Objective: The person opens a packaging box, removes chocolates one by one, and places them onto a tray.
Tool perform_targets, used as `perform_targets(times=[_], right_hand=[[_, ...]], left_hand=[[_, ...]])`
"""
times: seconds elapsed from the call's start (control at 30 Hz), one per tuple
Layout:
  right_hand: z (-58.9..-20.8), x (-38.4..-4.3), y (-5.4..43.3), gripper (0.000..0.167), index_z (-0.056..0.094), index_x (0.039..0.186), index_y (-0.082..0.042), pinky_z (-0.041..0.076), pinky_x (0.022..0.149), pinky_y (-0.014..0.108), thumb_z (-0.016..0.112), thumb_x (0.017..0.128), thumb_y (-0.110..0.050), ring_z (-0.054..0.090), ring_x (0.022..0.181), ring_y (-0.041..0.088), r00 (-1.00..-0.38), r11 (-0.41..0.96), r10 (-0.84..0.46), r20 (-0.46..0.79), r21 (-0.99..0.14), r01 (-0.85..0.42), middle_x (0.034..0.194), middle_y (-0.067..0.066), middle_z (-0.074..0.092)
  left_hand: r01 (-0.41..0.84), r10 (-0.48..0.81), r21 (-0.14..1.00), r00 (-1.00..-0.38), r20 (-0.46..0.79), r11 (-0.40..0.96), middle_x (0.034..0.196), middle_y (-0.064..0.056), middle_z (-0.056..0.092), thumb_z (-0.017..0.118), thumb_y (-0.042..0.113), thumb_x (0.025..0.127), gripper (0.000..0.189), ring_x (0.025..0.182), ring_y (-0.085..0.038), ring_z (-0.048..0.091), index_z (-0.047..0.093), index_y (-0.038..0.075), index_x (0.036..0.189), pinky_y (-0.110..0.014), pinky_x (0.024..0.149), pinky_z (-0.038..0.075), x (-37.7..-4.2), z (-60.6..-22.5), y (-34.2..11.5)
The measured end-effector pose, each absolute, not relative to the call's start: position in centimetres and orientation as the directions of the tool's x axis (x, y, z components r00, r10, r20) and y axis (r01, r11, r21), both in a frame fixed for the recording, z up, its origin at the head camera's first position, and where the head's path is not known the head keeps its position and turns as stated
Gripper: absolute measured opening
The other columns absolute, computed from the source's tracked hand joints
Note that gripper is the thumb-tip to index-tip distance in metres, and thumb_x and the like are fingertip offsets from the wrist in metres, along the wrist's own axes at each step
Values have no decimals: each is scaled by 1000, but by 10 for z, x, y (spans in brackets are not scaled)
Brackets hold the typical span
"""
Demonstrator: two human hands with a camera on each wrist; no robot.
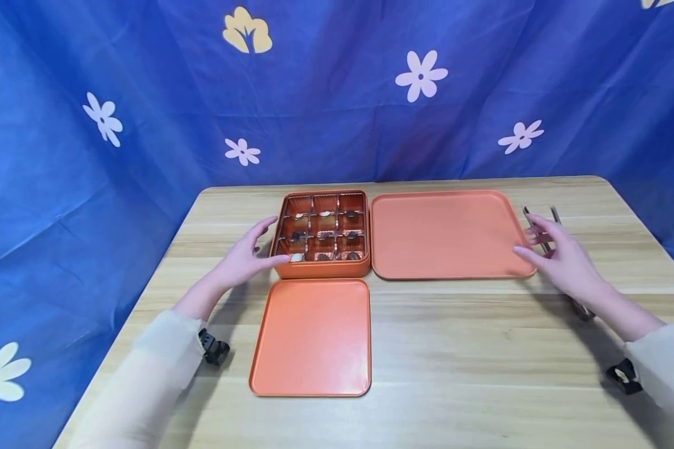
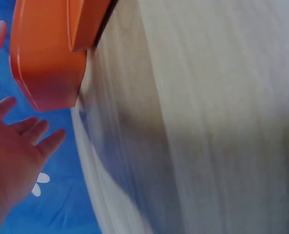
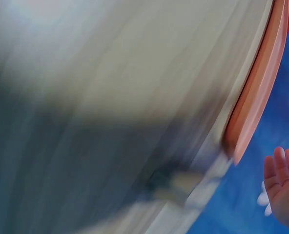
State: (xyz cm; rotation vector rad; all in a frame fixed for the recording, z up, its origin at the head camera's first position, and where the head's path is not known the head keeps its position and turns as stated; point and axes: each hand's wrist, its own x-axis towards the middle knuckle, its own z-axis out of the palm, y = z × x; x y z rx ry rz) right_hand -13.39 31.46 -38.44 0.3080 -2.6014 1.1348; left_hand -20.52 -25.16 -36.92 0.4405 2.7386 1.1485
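Note:
My left hand [image 1: 241, 259] is spread at the left side of an orange box [image 1: 322, 270], its thumb over the near-left corner; I cannot tell whether it touches. Several brown compartments divide the box, with small dark and white pieces inside. In the left wrist view, the fingers [image 2: 51, 142] stand apart beside the box's side wall [image 2: 47, 63]. My right hand [image 1: 567, 262] hovers at the right edge of an orange tray [image 1: 438, 234], fingers extended and holding nothing visible. Beneath it lie metal tongs [image 1: 556, 215], partly hidden by the hand. The right wrist view shows straight fingers [image 3: 281, 168] near the tray's rim [image 3: 254, 105].
A square orange lid [image 1: 314, 340] lies flat in front of the box, close against it. The tray stands right beside the box. A wooden table [image 1: 472, 362] carries everything, and a blue flowered cloth [image 1: 326, 81] hangs behind it.

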Motion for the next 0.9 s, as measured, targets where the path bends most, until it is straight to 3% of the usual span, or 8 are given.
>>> perform_targets(times=[0.1, 0.2, 0.33, 0.43, 0.67, 0.9], right_hand=[[-386, -133, 338, 65, 42, 143, 4, 39, 66, 8, 73, 88, -12, 49, 86, -9, -949, 722, -31, 315, -649, -239, 113, 26, 57], [-390, -132, 358, 68, 38, 145, 4, 38, 68, 16, 71, 90, -19, 57, 94, 13, -961, 770, 2, 278, -614, -176, 117, 28, 55], [-397, -129, 374, 75, 32, 148, 3, 42, 76, 46, 70, 91, -28, 51, 103, 47, -975, 823, 31, 219, -559, -99, 123, 31, 48], [-402, -127, 382, 80, 29, 149, 3, 38, 76, 63, 70, 91, -33, 48, 105, 51, -981, 849, 44, 186, -524, -62, 125, 33, 44], [-411, -126, 389, 87, 31, 145, 8, 38, 75, 66, 71, 87, -43, 51, 101, 54, -992, 897, 26, 121, -441, -30, 119, 37, 48], [-418, -126, 390, 91, 29, 143, 11, 39, 76, 65, 71, 86, -46, 51, 102, 56, -998, 904, 29, 54, -428, 4, 114, 39, 52]], left_hand=[[204, 325, 729, -945, -27, 653, 157, -14, 25, 78, 39, 82, 94, 141, -36, 25, 23, 18, 155, -55, 109, 28, -207, -371, -251], [200, 336, 750, -941, -31, 630, 155, -16, 28, 78, 33, 84, 92, 141, -37, 26, 24, 14, 155, -54, 109, 29, -208, -373, -251], [195, 351, 778, -936, -35, 597, 154, -18, 29, 78, 27, 84, 91, 141, -37, 27, 23, 10, 155, -52, 109, 29, -210, -375, -250], [195, 363, 793, -931, -36, 577, 155, -18, 27, 78, 25, 85, 92, 141, -37, 26, 21, 8, 155, -52, 110, 28, -210, -375, -250], [188, 369, 805, -929, -41, 562, 158, -14, 21, 76, 24, 87, 91, 142, -35, 24, 18, 10, 156, -50, 111, 26, -210, -378, -251], [192, 370, 817, -929, -28, 544, 156, -19, 24, 76, 18, 87, 90, 141, -38, 24, 18, 7, 155, -53, 110, 27, -208, -379, -251]])
